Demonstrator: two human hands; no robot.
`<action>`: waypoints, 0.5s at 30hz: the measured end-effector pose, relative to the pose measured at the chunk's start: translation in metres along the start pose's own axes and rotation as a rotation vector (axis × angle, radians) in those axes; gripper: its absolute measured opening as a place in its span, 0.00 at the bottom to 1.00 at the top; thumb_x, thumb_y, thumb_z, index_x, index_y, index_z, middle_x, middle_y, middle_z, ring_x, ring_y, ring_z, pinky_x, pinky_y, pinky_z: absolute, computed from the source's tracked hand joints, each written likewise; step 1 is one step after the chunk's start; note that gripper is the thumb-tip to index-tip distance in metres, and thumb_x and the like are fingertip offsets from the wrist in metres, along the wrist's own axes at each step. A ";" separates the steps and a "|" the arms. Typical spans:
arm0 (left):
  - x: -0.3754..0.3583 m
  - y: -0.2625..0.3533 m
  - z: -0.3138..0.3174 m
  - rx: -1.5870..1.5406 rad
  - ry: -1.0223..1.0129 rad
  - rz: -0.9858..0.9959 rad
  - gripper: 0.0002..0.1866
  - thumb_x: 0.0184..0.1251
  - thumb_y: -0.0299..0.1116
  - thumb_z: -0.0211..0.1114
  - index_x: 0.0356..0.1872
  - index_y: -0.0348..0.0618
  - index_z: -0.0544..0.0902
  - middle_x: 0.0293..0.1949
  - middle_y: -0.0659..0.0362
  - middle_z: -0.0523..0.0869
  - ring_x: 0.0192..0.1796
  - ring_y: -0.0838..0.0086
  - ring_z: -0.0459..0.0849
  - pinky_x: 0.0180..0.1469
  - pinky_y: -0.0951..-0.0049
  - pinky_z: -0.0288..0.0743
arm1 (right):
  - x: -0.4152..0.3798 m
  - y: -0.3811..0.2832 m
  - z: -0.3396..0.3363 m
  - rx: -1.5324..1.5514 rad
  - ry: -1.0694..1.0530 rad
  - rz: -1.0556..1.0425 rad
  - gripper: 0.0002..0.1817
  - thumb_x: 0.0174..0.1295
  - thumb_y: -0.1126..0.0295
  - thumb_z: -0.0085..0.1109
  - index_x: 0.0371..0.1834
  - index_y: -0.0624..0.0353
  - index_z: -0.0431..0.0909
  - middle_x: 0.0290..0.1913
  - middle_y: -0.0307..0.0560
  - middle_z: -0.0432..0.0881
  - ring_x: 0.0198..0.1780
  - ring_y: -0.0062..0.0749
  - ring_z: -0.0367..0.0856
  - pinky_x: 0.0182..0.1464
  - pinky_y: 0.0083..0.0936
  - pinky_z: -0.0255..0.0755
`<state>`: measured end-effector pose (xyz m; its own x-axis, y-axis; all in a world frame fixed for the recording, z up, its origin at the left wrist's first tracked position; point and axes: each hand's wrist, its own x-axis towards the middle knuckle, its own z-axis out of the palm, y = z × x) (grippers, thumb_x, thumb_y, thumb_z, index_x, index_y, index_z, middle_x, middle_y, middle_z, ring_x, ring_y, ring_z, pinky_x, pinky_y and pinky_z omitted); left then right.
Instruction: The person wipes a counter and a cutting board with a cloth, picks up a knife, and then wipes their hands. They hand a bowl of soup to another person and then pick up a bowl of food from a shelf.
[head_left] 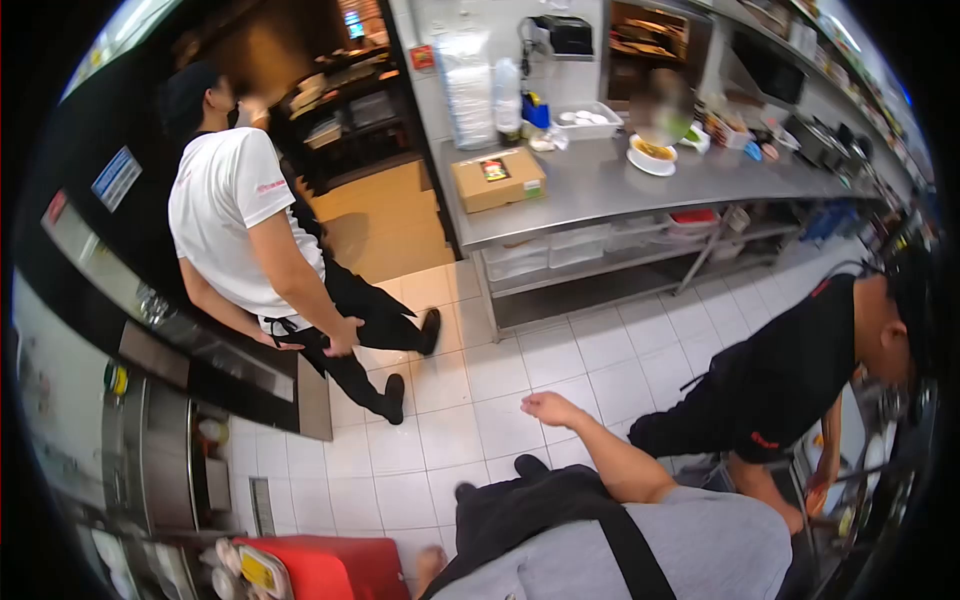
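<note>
Tiled kitchen, wearer's two hands, one carton

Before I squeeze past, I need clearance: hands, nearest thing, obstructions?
Right hand apparently empty, above tiles. Left hand partly hidden beside red container. White-shirted person left; black-shirted person right.

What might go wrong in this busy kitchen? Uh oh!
The co-worker in black is close beside the wearer's right arm, so they might bump. The filled bowl has no lid, so a knock could spill it. The cardboard box by the end of the counter might get knocked off.
</note>
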<state>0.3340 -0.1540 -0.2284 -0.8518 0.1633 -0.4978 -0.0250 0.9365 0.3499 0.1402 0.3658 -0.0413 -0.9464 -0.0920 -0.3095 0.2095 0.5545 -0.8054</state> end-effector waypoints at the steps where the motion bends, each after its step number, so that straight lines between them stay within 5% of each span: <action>1: 0.002 -0.005 -0.005 0.033 -0.072 0.004 0.27 0.59 0.45 0.67 0.58 0.42 0.80 0.38 0.50 0.88 0.40 0.60 0.86 0.41 0.58 0.81 | 0.006 -0.006 -0.009 0.082 -0.006 0.110 0.29 0.66 0.48 0.56 0.60 0.61 0.77 0.51 0.61 0.84 0.55 0.50 0.81 0.58 0.37 0.73; 4: 0.050 -0.028 -0.049 0.055 -0.187 0.064 0.23 0.61 0.43 0.66 0.54 0.42 0.80 0.37 0.50 0.87 0.39 0.60 0.86 0.40 0.58 0.80 | -0.005 -0.034 -0.067 0.151 0.223 0.226 0.40 0.66 0.49 0.60 0.75 0.61 0.60 0.57 0.58 0.82 0.57 0.38 0.80 0.58 0.31 0.73; 5: 0.071 -0.034 -0.067 0.088 -0.217 0.106 0.22 0.61 0.43 0.65 0.52 0.42 0.80 0.37 0.49 0.87 0.38 0.60 0.86 0.39 0.58 0.80 | -0.037 -0.078 -0.097 0.098 0.415 0.172 0.41 0.66 0.54 0.62 0.77 0.59 0.55 0.70 0.55 0.71 0.65 0.35 0.75 0.63 0.27 0.70; 6: 0.091 -0.039 -0.088 0.117 -0.247 0.150 0.20 0.62 0.42 0.64 0.51 0.42 0.81 0.37 0.49 0.86 0.38 0.60 0.85 0.38 0.58 0.80 | -0.061 -0.093 -0.119 0.326 0.575 -0.225 0.41 0.67 0.63 0.63 0.79 0.57 0.51 0.78 0.49 0.56 0.70 0.34 0.69 0.67 0.29 0.66; 7: 0.114 -0.044 -0.106 0.144 -0.274 0.188 0.19 0.62 0.42 0.64 0.50 0.42 0.81 0.36 0.49 0.86 0.37 0.60 0.85 0.38 0.58 0.79 | -0.101 -0.145 -0.143 0.596 0.664 -0.388 0.41 0.67 0.71 0.61 0.80 0.55 0.48 0.80 0.43 0.51 0.69 0.34 0.70 0.68 0.34 0.67; 9: 0.155 -0.059 -0.139 0.178 -0.317 0.251 0.17 0.63 0.41 0.63 0.47 0.42 0.81 0.36 0.49 0.86 0.37 0.61 0.85 0.37 0.59 0.79 | -0.157 -0.171 -0.177 0.573 1.069 -0.723 0.39 0.70 0.71 0.56 0.80 0.54 0.46 0.68 0.54 0.70 0.66 0.37 0.73 0.64 0.35 0.70; 10: 0.177 -0.068 -0.157 0.192 -0.328 0.273 0.15 0.64 0.40 0.62 0.46 0.42 0.82 0.36 0.48 0.86 0.36 0.61 0.85 0.36 0.59 0.79 | -0.177 -0.183 -0.187 0.514 1.347 -0.872 0.37 0.72 0.70 0.54 0.80 0.53 0.45 0.58 0.50 0.79 0.51 0.33 0.80 0.54 0.31 0.75; 12: 0.224 -0.088 -0.192 0.229 -0.344 0.333 0.13 0.65 0.39 0.61 0.43 0.42 0.82 0.35 0.48 0.85 0.35 0.61 0.84 0.35 0.59 0.78 | -0.220 -0.190 -0.190 0.582 1.683 -0.827 0.38 0.73 0.68 0.51 0.80 0.59 0.42 0.57 0.54 0.79 0.49 0.27 0.80 0.53 0.28 0.75; 15: 0.302 -0.111 -0.252 0.527 -0.373 0.673 0.11 0.66 0.38 0.59 0.39 0.42 0.83 0.35 0.47 0.84 0.34 0.62 0.84 0.33 0.59 0.78 | -0.248 -0.194 -0.165 0.582 1.798 -0.525 0.42 0.72 0.67 0.54 0.80 0.62 0.36 0.57 0.55 0.79 0.45 0.27 0.81 0.47 0.24 0.79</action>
<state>-0.0525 -0.2865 -0.2174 -0.3753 0.7264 -0.5757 0.7316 0.6135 0.2973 0.2933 0.4171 0.2749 0.0373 0.8865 0.4612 -0.4425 0.4285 -0.7878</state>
